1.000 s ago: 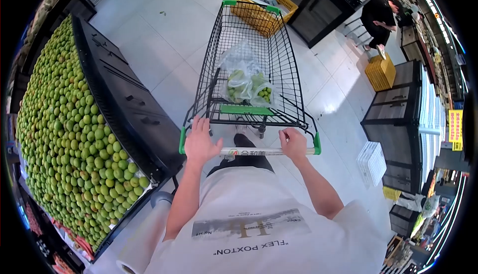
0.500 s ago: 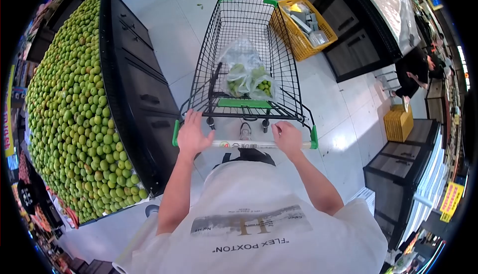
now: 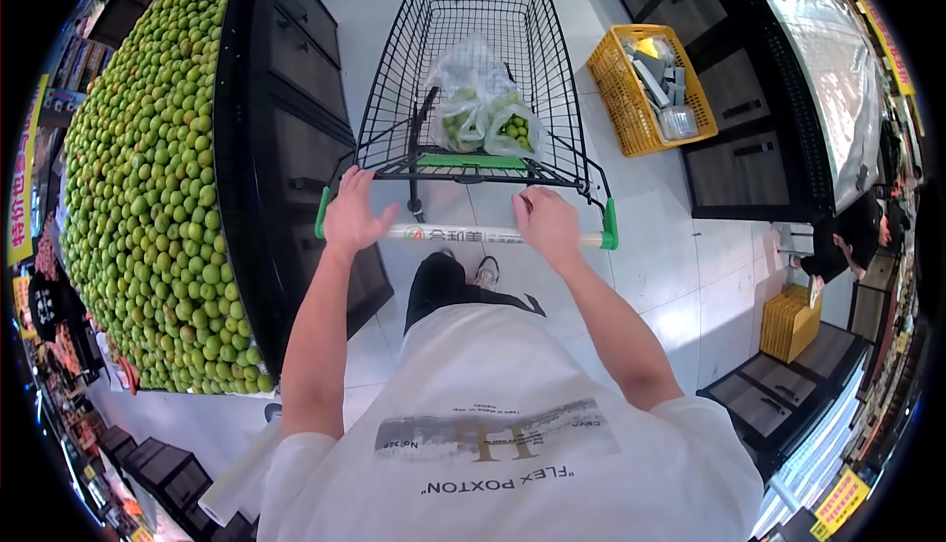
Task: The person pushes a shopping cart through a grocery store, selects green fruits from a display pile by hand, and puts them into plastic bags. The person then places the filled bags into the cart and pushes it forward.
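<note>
A black wire shopping cart (image 3: 471,162) with green corners stands in front of me. Its pale handle (image 3: 458,235) runs across between my hands. My left hand (image 3: 353,212) lies on the handle's left part, fingers stretched forward and thumb apart. Toward the right end, my right hand (image 3: 547,217) is closed around the bar with its fingers curled. Inside the cart, at the end near me, lie clear plastic bags (image 3: 473,113) of green fruit.
A sloping heap of green fruit (image 3: 158,187) rises at left above dark cabinets (image 3: 296,99). To the cart's right, a yellow crate (image 3: 650,138) holds boxes and packages. Dark cabinets (image 3: 744,133) stand beyond it. Another person (image 3: 843,237) is at far right, near a smaller yellow crate (image 3: 790,323).
The cart and both hands sit higher and slightly left in view. The yellow crate has shifted right, away from the cart's side. Dark-trousered legs show more. The hands keep their hold.
</note>
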